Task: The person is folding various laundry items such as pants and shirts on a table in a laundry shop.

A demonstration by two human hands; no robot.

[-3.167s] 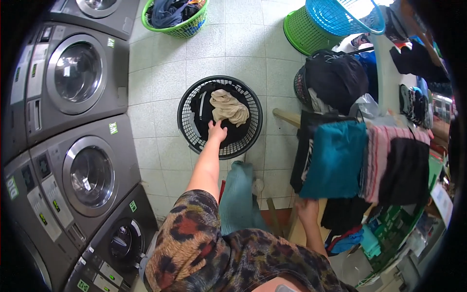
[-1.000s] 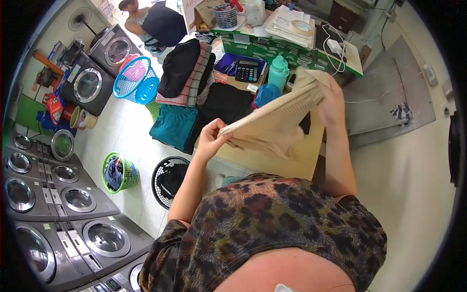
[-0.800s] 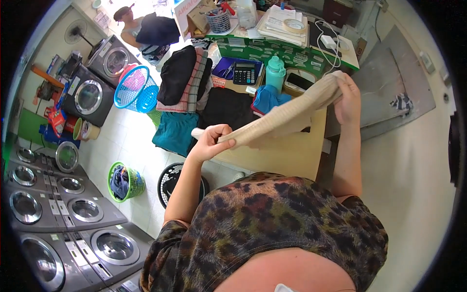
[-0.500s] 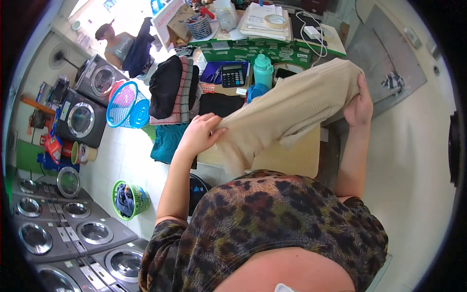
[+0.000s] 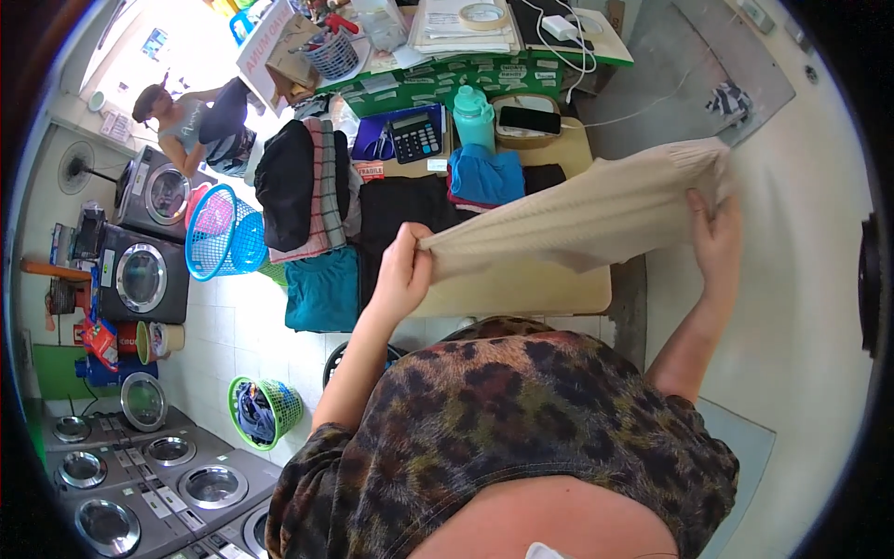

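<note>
A beige ribbed garment (image 5: 577, 210) is stretched between my two hands above the table (image 5: 521, 293). My left hand (image 5: 406, 268) pinches one end of the cloth, its fingers closed. At the other end my right hand (image 5: 717, 233) grips the cloth, thumb in front, with its fingers partly hidden and slightly blurred. Beyond the garment lie a folded blue cloth (image 5: 486, 174) and a black garment (image 5: 396, 210) spread on the table. By my left hand a teal garment (image 5: 321, 289) hangs at the table edge, near a stack of folded clothes (image 5: 291, 186).
A turquoise bottle (image 5: 473, 119), a calculator (image 5: 415, 136) and a phone (image 5: 529, 120) stand or lie at the table's far side. Baskets, blue (image 5: 223, 233) and green (image 5: 265, 413), are to the left, with washing machines (image 5: 140, 270) beyond. Another person (image 5: 177, 126) holds dark clothing, far left.
The garment's right end has moved right and down with my right hand, pulling the cloth flatter. My view has shifted, and the phone and blue cloth now show more fully.
</note>
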